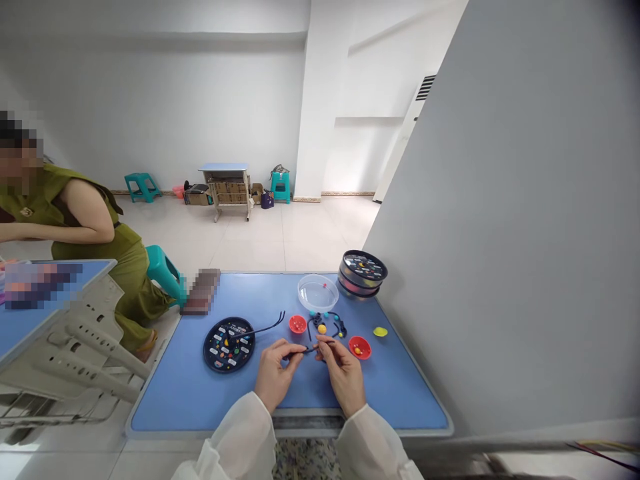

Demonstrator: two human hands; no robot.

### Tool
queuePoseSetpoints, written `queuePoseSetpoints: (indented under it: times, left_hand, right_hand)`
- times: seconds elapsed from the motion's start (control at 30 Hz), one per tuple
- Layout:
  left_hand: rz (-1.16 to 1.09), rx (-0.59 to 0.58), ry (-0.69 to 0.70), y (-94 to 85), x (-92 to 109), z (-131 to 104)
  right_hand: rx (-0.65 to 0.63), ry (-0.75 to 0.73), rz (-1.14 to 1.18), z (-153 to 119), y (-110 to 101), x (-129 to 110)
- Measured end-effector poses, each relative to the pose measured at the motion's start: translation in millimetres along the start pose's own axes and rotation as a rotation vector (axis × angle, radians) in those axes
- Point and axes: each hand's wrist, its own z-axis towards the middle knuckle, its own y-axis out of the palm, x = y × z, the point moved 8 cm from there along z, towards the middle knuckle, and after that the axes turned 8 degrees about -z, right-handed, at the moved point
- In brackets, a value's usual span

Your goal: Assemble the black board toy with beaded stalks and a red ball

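Note:
My left hand (pixel 276 373) and my right hand (pixel 343 373) meet over the blue table (pixel 185 400), both pinching a thin black cord (pixel 311 349) between their fingertips. The cord runs up to a looped stretch strung with yellow and teal beads (pixel 325 323). A red cup (pixel 359 347) sits just right of my right hand, and another red cup (pixel 297 324) lies beyond my left. A round black tray (pixel 229 344) of small coloured pieces lies to the left, with a loose black cord (pixel 265 327) across its rim.
A clear round dish (pixel 318 292) and a stack of round black tins (pixel 363 273) stand at the far edge. A yellow lid (pixel 380 331) lies right. A grey partition (pixel 500 233) walls the right side. A person in green (pixel 85 227) sits at the neighbouring table.

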Motion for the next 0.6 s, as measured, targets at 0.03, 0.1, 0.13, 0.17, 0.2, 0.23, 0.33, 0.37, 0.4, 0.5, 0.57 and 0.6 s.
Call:
queuePoseSetpoints:
  times: [0.03, 0.1, 0.13, 0.17, 0.2, 0.23, 0.33, 0.37, 0.4, 0.5, 0.57, 0.6]
  left_hand:
    - [-0.003, 0.002, 0.004, 0.4, 0.9, 0.1]
    - [-0.002, 0.005, 0.020, 0.4, 3.4, 0.2]
    - [-0.001, 0.009, 0.031, 0.0, 4.9, 0.2]
    - [0.001, 0.013, 0.044, -0.7, 6.5, 0.3]
    - [0.003, 0.018, 0.057, -1.6, 7.9, 0.3]
    - [0.005, 0.024, 0.067, -2.5, 8.9, 0.4]
    - [0.002, 0.042, 0.066, -5.6, 8.1, 0.7]
    - [-0.007, 0.055, 0.054, -6.9, 6.5, 0.8]
    - [-0.020, 0.073, 0.035, -8.6, 4.1, 0.8]
    - [-0.062, 0.128, -0.040, -13.0, -4.5, 0.5]
    - [-0.087, 0.144, -0.079, -14.1, -8.4, 0.5]
    - [-0.102, 0.145, -0.093, -14.2, -9.6, 0.6]
  right_hand:
    - [0.000, 0.006, 0.010, 0.6, -0.1, 0.3]
    - [-0.014, 0.032, 0.037, 1.1, 0.5, 1.5]
    - [-0.028, 0.047, 0.052, 1.1, 1.4, 2.0]
    - [-0.044, 0.060, 0.067, 1.0, 2.3, 2.3]
    - [-0.059, 0.068, 0.082, 0.7, 3.2, 2.0]
    - [-0.072, 0.071, 0.098, 0.4, 3.9, 1.4]
    - [-0.093, 0.061, 0.142, -0.3, 4.2, -2.2]
    - [-0.093, 0.057, 0.152, -0.5, 3.5, -3.5]
    - [-0.094, 0.054, 0.158, -0.7, 2.7, -4.8]
    - [-0.106, 0.048, 0.160, -1.4, 0.1, -8.6]
    - [-0.118, 0.051, 0.159, -2.1, -1.4, -10.2]
    - [-0.119, 0.056, 0.160, -2.4, -2.5, -10.4]
